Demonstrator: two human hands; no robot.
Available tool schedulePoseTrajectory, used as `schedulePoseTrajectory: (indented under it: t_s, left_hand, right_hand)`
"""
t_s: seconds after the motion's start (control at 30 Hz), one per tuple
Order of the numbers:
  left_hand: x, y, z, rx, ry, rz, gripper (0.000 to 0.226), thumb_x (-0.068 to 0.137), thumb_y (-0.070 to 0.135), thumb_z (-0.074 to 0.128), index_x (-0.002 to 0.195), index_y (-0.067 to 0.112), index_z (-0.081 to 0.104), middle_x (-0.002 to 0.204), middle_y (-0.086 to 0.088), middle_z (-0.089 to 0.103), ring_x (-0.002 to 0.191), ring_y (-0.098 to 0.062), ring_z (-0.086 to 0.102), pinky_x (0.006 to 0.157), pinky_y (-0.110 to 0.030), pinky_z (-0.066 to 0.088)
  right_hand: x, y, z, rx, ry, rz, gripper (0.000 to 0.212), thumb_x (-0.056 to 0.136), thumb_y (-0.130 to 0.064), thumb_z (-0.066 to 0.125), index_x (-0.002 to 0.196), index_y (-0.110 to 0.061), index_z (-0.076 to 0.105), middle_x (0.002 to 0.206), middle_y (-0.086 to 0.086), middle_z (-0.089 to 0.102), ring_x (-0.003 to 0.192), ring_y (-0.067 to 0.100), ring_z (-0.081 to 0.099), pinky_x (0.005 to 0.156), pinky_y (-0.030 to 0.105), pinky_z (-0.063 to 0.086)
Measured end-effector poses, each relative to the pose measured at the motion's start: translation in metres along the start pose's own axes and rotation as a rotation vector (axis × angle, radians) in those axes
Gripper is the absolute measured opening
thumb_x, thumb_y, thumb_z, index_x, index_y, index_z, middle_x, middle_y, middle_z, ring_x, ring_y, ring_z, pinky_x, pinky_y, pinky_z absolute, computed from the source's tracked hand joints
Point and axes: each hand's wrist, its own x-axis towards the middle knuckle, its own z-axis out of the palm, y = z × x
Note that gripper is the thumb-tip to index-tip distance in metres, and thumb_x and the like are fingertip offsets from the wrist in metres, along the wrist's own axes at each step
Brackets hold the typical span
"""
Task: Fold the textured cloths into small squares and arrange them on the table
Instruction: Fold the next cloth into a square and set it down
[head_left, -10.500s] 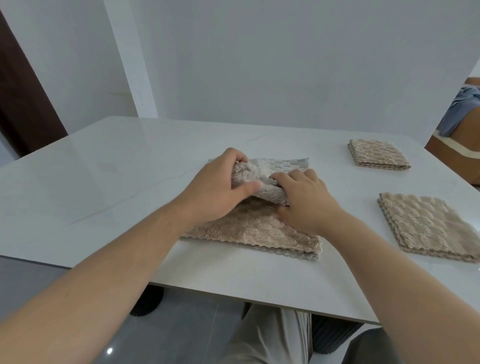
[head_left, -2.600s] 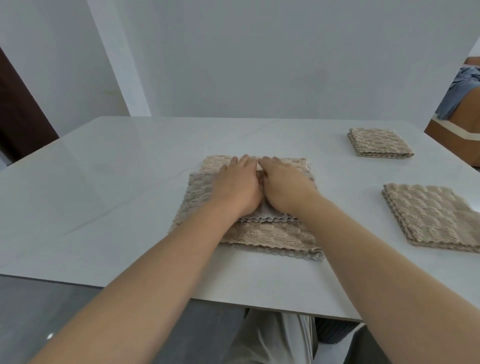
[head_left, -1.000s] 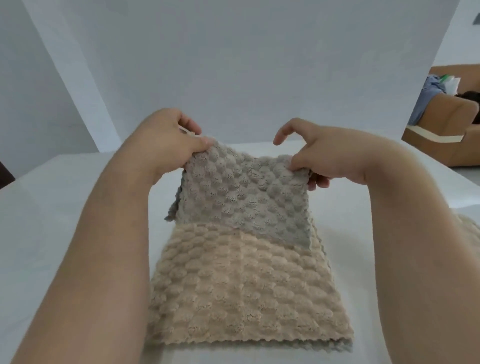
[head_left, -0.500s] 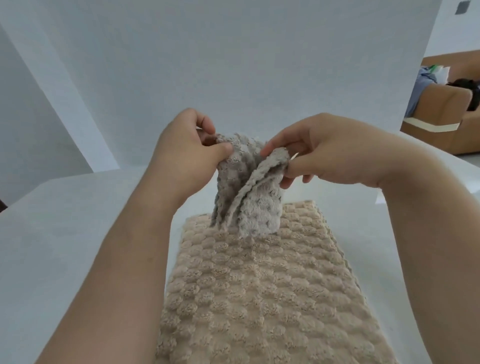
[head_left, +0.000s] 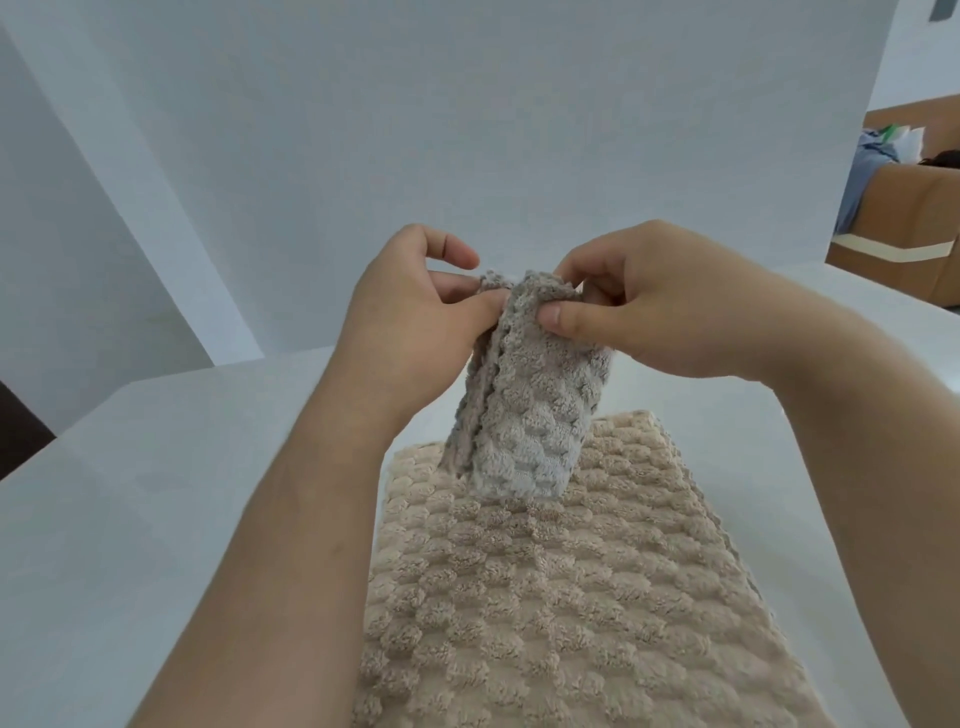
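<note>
White desk, pale walls. Mid-frame, left grip and right grip pinch the cloth by its top edge; it looks soft, light, floppy: hold by corners.

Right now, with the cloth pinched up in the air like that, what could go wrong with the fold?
1. The left hand and right hand pinch only the top edge of the gray fold. Its layers hang loose and splayed at the left, so they may slip out of line.
2. The gray fold's bottom meets the beige part lying on the table. Pulling upward could drag that part askew.
</note>
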Motion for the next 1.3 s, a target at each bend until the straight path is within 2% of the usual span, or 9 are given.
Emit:
schedulePoseTrajectory:
  t_s: [0.3,0.43,0.57,0.73,0.87,0.97,1.07,1.2,1.3]
  left_hand:
    - [-0.001,0.003,-0.001,0.027,-0.034,0.020,0.022,0.090,0.022,0.075,0.104,0.026,0.058,0.084,0.011,0.078,0.068,-0.005,0.069,0.071,-0.030,0.056]
    - [-0.004,0.007,0.002,0.045,-0.022,0.039,0.015,0.094,0.033,0.069,0.103,0.028,0.058,0.079,0.014,0.076,0.068,-0.004,0.069,0.074,-0.033,0.057]
    - [-0.010,0.013,0.004,0.033,-0.060,0.061,0.035,0.086,0.051,0.072,0.107,0.028,0.056,0.076,0.016,0.075,0.058,-0.001,0.063,0.057,-0.019,0.049]
    - [-0.009,0.005,0.002,0.021,-0.169,0.083,0.057,0.076,0.024,0.089,0.120,0.028,0.053,0.093,0.008,0.078,0.076,-0.006,0.072,0.070,-0.028,0.054]
    - [-0.005,0.001,0.001,0.029,-0.189,0.116,0.063,0.077,0.009,0.087,0.126,0.029,0.053,0.097,0.006,0.078,0.078,-0.009,0.071,0.075,-0.035,0.058]
    - [-0.005,0.000,0.001,0.017,-0.199,0.135,0.063,0.080,-0.003,0.080,0.129,0.025,0.052,0.096,0.006,0.079,0.080,-0.010,0.073,0.076,-0.036,0.059]
    - [-0.004,0.000,0.002,0.013,-0.132,0.142,0.057,0.084,-0.004,0.074,0.128,0.025,0.053,0.092,0.012,0.078,0.083,-0.008,0.073,0.077,-0.030,0.059]
    - [0.003,-0.005,-0.001,-0.028,-0.004,0.107,0.055,0.085,-0.010,0.067,0.123,0.027,0.055,0.093,0.014,0.077,0.082,-0.003,0.072,0.075,-0.025,0.058]
    - [0.009,-0.011,-0.002,-0.031,0.040,0.116,0.054,0.086,-0.009,0.065,0.123,0.029,0.055,0.096,0.014,0.075,0.082,0.002,0.069,0.073,-0.018,0.054]
  right_hand:
    - [0.000,0.002,0.004,-0.048,0.010,-0.023,0.023,0.093,-0.044,0.065,0.074,-0.032,0.059,0.054,-0.025,0.056,0.051,-0.002,0.052,0.050,0.013,0.035]
    - [0.001,0.001,0.005,-0.077,0.036,-0.018,0.023,0.093,-0.047,0.064,0.075,-0.033,0.059,0.056,-0.027,0.056,0.053,-0.002,0.052,0.053,0.021,0.033]
    - [0.001,0.001,0.008,-0.107,0.101,-0.035,0.024,0.087,-0.052,0.061,0.075,-0.032,0.059,0.056,-0.028,0.055,0.054,-0.001,0.051,0.048,0.017,0.032]
    - [0.001,0.003,0.010,-0.084,0.153,-0.033,0.018,0.089,-0.046,0.065,0.076,-0.033,0.063,0.049,-0.021,0.052,0.051,0.003,0.050,0.047,0.017,0.034]
    - [0.000,0.003,0.008,-0.060,0.171,-0.041,0.020,0.087,-0.049,0.070,0.079,-0.032,0.067,0.051,-0.008,0.051,0.051,0.007,0.047,0.049,0.023,0.034]
    - [0.000,0.002,0.008,-0.039,0.181,-0.031,0.025,0.084,-0.055,0.070,0.081,-0.031,0.068,0.050,-0.011,0.050,0.049,0.007,0.046,0.047,0.021,0.033]
    - [0.001,0.004,0.007,-0.072,0.147,0.014,0.036,0.078,-0.068,0.065,0.080,-0.031,0.066,0.054,-0.011,0.053,0.052,0.004,0.050,0.047,0.017,0.033]
    - [0.001,0.014,0.009,-0.206,-0.014,0.119,0.057,0.075,-0.075,0.063,0.070,-0.018,0.061,0.057,-0.002,0.050,0.050,0.013,0.045,0.052,0.029,0.036]
    - [0.001,0.020,0.012,-0.217,-0.107,0.146,0.056,0.076,-0.074,0.065,0.068,-0.018,0.059,0.060,0.004,0.046,0.052,0.017,0.041,0.054,0.031,0.035]
